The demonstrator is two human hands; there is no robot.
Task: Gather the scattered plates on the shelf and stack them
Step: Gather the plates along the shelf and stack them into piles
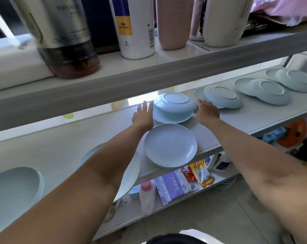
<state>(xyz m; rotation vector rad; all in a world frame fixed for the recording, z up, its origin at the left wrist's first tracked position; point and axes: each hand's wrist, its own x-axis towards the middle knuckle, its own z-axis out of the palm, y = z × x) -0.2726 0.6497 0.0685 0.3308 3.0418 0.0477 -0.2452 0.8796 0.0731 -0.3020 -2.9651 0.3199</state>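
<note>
Plate, pale blue, glossy, flipped foot-ring up on lower plate, on shelf. Left hand at its left, right hand at its right, fingers straight, apart, gripping nothing.

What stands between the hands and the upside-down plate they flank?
Nothing visible. The left hand and right hand sit on either side of the upside-down plate, with no object between; the upright plate lies nearer, between the forearms.

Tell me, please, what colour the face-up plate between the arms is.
The plate is pale blue, plainest in the head view.
</note>
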